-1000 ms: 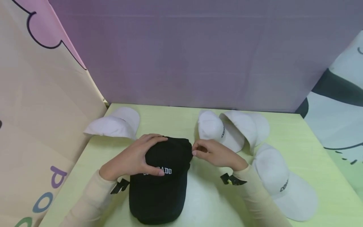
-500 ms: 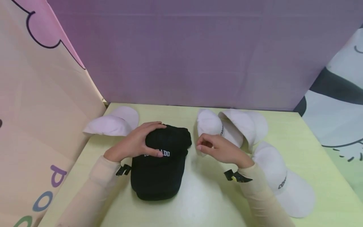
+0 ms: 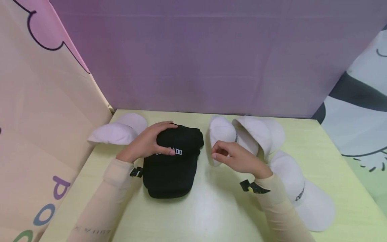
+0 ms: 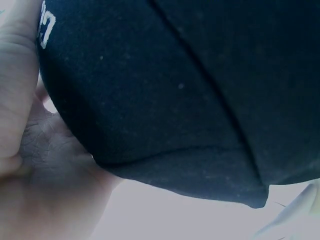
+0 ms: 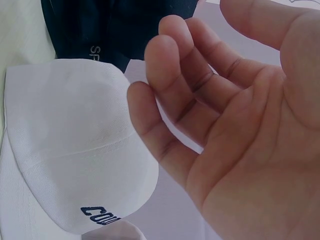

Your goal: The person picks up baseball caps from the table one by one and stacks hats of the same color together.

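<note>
Gripping black cap [image 3: 170,171] in left hand [image 3: 148,143], left of centre at pale green table [image 3: 169,220] before purple backdrop [image 3: 187,67]; holding right hand [image 3: 237,158] loosely half-curled nearby. Reading "ADO" on black cap, "CO" on white cap [image 5: 82,145].

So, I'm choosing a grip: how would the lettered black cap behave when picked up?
The black cap would probably give when squeezed: its crown looks like seamed cloth. Its brim, smooth and evenly rounded, is likely stiffer. The matte fabric suggests it wouldn't be very slippery.
</note>
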Demonstrator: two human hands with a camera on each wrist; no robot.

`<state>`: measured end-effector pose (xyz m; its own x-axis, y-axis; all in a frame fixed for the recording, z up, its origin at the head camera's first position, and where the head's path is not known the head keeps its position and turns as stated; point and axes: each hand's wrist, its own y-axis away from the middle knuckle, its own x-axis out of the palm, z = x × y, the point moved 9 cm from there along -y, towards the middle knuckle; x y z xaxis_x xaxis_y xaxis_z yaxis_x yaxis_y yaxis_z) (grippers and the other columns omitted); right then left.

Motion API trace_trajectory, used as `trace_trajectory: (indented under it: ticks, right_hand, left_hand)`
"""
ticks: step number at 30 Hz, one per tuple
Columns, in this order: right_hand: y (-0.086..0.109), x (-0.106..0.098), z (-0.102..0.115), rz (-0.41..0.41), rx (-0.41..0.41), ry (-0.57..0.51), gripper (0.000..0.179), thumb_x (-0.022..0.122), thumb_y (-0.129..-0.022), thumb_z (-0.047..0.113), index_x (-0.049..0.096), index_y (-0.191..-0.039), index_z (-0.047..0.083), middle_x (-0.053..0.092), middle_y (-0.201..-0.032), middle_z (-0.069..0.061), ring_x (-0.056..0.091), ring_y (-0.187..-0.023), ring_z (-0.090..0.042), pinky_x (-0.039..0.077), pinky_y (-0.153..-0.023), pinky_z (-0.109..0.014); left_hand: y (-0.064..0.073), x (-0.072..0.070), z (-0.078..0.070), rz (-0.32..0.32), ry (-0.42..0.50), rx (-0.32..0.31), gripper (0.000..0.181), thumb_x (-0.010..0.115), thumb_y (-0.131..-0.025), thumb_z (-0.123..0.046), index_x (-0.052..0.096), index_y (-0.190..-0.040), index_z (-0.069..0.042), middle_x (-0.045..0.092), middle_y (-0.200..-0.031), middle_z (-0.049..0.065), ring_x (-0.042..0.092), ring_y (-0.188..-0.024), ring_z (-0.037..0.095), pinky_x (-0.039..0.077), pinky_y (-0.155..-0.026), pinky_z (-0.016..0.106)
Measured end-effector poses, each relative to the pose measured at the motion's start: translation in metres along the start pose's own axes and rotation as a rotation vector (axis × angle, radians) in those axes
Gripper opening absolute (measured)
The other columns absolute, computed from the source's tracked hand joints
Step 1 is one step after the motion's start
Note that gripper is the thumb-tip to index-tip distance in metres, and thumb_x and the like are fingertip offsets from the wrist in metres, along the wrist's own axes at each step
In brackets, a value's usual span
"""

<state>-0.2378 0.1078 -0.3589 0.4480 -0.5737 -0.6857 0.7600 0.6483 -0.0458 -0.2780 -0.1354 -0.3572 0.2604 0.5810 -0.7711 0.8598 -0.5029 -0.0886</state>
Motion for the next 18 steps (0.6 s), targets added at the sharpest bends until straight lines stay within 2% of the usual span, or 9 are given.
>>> trace_trajectory:
  ticks: [6,13,15,18]
  right_hand:
    - [0.000,0.000,0.000,0.001,0.008,-0.007,0.007,0.062,-0.103,0.022,0.066,-0.103,0.016,0.067,-0.090,-0.004,0.059,-0.080,-0.011,0.049,-0.072,-0.025]
    - [-0.001,-0.001,-0.001,-0.004,0.002,-0.006,0.006,0.062,-0.104,0.023,0.066,-0.103,0.018,0.067,-0.091,-0.003,0.058,-0.081,-0.010,0.049,-0.072,-0.025]
    - [0.000,-0.002,-0.001,-0.008,0.003,-0.006,0.005,0.062,-0.104,0.023,0.065,-0.102,0.019,0.066,-0.089,0.001,0.059,-0.081,-0.011,0.049,-0.072,-0.026]
    - [0.000,-0.003,-0.001,-0.016,0.008,0.000,0.004,0.061,-0.104,0.022,0.065,-0.101,0.020,0.064,-0.087,0.006,0.059,-0.081,-0.010,0.049,-0.072,-0.025]
  left_hand:
    - [-0.003,-0.001,0.002,0.008,0.010,0.003,0.090,0.090,-0.074,-0.049,0.049,-0.151,-0.027,0.036,-0.165,0.006,0.033,-0.153,0.031,0.028,-0.122,0.055]
    - [0.000,-0.004,0.002,-0.004,0.039,0.010,0.092,0.089,-0.075,-0.048,0.046,-0.153,-0.026,0.037,-0.164,0.005,0.036,-0.151,0.030,0.030,-0.121,0.054]
    - [0.005,-0.011,0.003,-0.040,0.052,-0.003,0.088,0.088,-0.077,-0.049,0.047,-0.152,-0.026,0.042,-0.161,0.003,0.040,-0.149,0.028,0.033,-0.120,0.053]
    - [0.017,-0.030,0.008,-0.137,0.053,-0.034,0.077,0.082,-0.084,-0.049,0.050,-0.149,-0.025,0.050,-0.155,0.001,0.045,-0.145,0.025,0.035,-0.118,0.052]
